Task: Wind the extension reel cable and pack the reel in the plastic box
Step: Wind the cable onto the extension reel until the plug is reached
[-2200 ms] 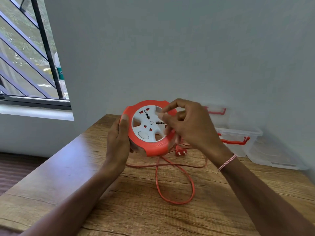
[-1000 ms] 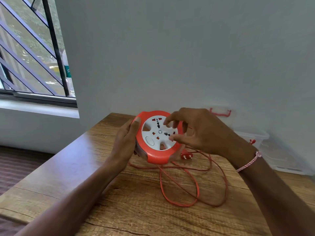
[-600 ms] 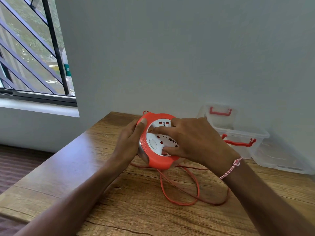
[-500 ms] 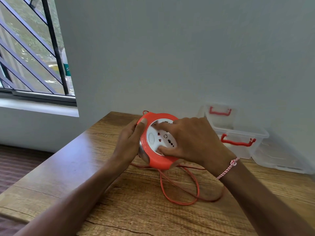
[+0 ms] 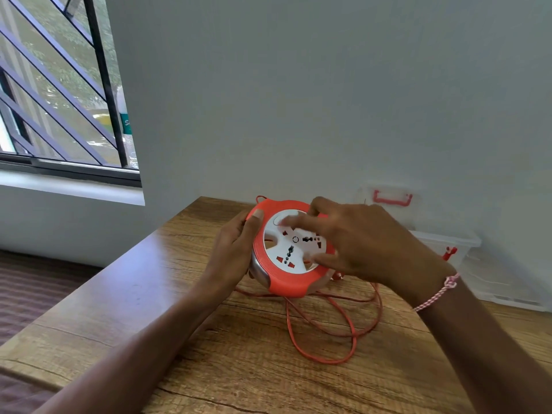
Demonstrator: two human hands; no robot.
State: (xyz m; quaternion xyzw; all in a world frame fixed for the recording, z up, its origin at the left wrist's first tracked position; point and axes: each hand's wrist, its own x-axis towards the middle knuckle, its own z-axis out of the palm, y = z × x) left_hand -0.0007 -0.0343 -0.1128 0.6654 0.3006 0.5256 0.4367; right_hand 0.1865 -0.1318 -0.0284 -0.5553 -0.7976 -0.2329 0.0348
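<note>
Pale grey wall (image 5: 298, 100), barred window (image 5: 59, 94), wooden table (image 5: 125, 294), striped floor (image 5: 33, 282)

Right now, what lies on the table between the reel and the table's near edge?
Head view: loose loops of orange cable lie on the table in front of the reel; nearer the edge, bare wood.

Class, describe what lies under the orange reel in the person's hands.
Loose loops of orange cable lie on the wooden table beneath the reel. Where the cable joins the reel is covered by its rim and the right hand.
</note>
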